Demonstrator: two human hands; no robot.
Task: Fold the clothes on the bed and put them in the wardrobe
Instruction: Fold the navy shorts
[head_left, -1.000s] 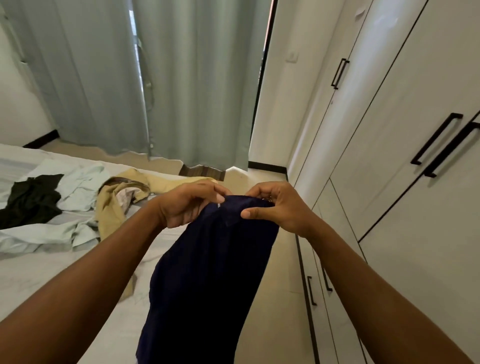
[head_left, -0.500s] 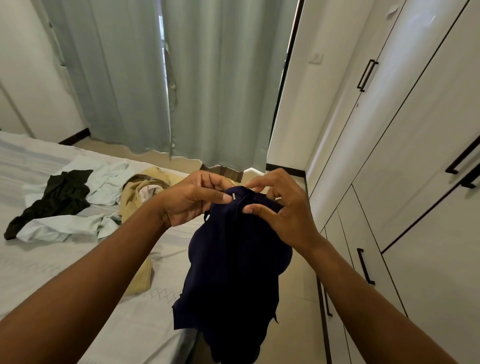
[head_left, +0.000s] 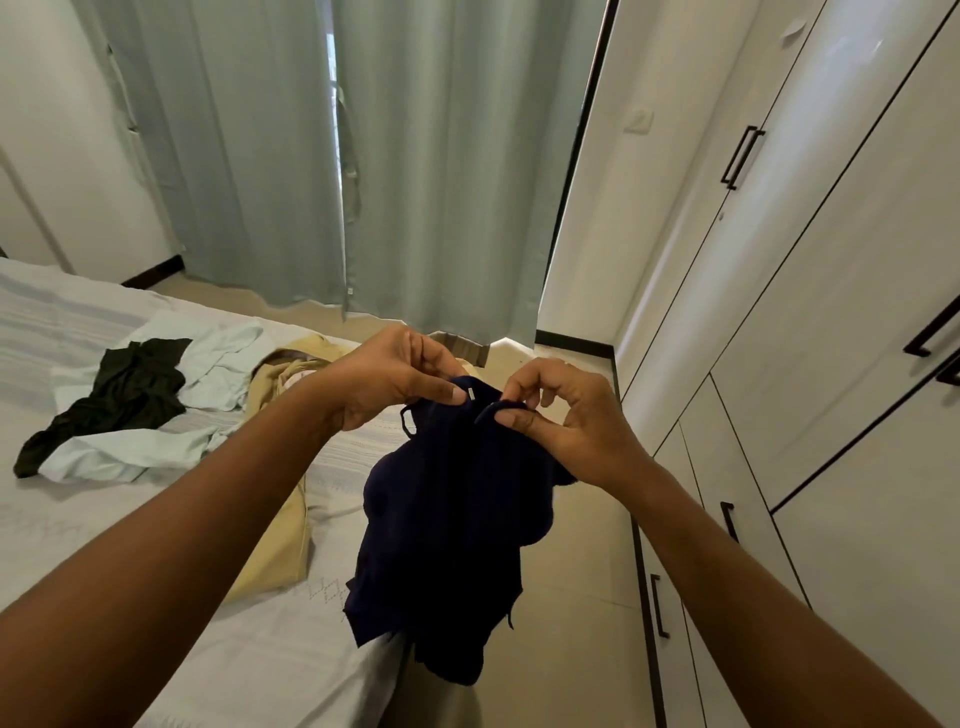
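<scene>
Both hands, the left hand (head_left: 395, 382) and right hand (head_left: 561, 421), pinch the navy garment (head_left: 457, 519) mid-frame, unfolded, while clothes (head_left: 156, 395) wait at left on the bed (head_left: 104, 545), wardrobe (head_left: 831, 364) shut at right.

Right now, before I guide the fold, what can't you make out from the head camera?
Head view only:
- Navy garment: its type; it hangs bunched from the left hand and right hand, which pinch its top.
- Tan garment: middle hidden behind the left forearm.
- Wardrobe: inside hidden by closed doors.
- Pale garment: partly under the black garment.
</scene>
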